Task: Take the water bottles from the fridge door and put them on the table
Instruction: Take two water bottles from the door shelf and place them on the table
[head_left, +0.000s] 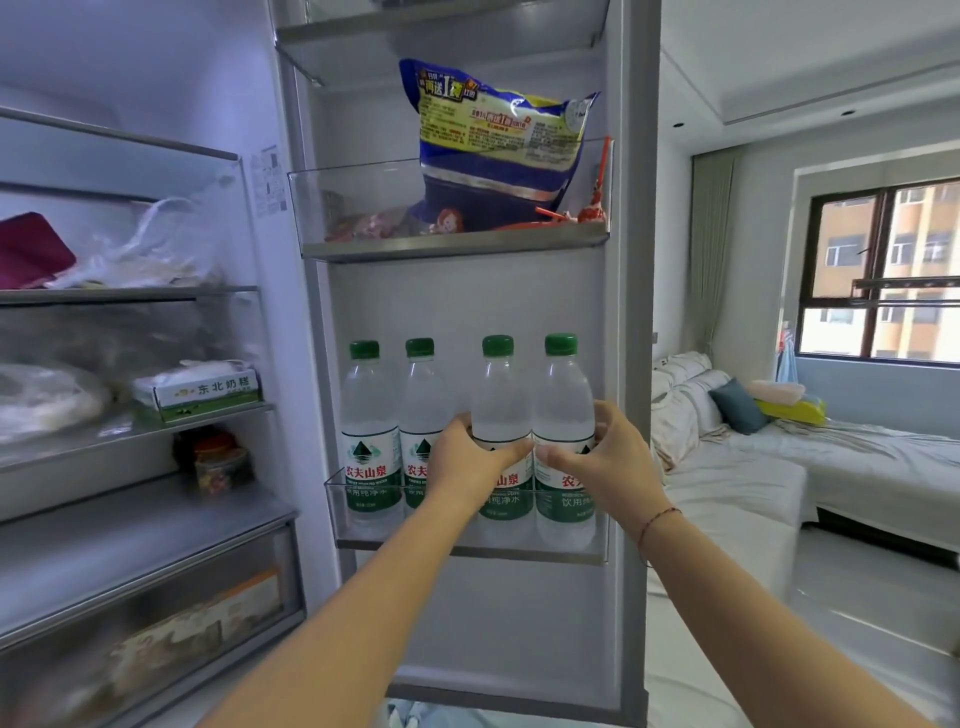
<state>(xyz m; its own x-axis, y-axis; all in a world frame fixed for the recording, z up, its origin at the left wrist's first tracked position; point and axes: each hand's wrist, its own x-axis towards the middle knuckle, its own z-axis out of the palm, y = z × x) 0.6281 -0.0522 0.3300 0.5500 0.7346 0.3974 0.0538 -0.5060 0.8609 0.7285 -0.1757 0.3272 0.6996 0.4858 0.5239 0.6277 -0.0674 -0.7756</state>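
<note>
Head view is showing both forearms reaching into the open fridge door. Left hand (470, 457) is gripping the third bottle (501, 395) at its waist, fingers curling round the back and thumb lying across the label top. Right hand (602, 457) is gripping the fourth bottle (563, 395) the same way, just beside it. Both are standing upright in the bin (467, 551), its clear rim crossing below the fingers. First bottle (370, 415) and second bottle (423, 400) are standing untouched, left of the left fingers.

Assessment: the bottles are looking full and capped, so fairly heavy. Thin walls are likely giving under squeeze, and the fogged plastic is suggesting a slippery surface. The label band is offering the surest hold. Lifting straight up is needed to clear the rim.

Above the fingers, a bag (498, 145) is sitting in a higher bin. No table is showing.
</note>
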